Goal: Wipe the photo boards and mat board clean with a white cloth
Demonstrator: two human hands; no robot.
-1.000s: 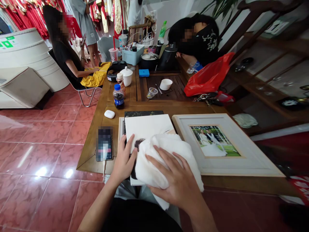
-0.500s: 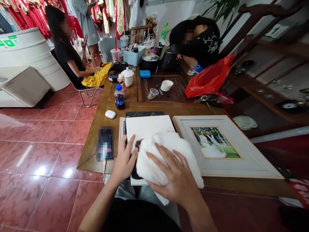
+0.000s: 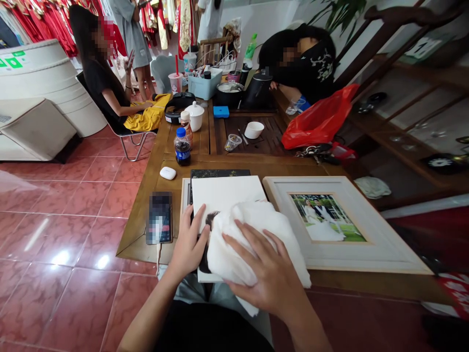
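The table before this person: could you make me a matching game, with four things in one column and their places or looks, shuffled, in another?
Things:
1. White cloth
2. Framed photo
3. Phone
4. Dark drink bottle

Places and looks:
A. Lying on the table, right of the cloth
B. Upright, with a blue cap
C. Beneath the right hand
D. Plugged into a cable

Pairs: 1-C, 2-A, 3-D, 4-B

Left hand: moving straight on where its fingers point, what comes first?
Sliding over the white panel it touches, the left hand would likely reach the dark board first, though height is unclear.
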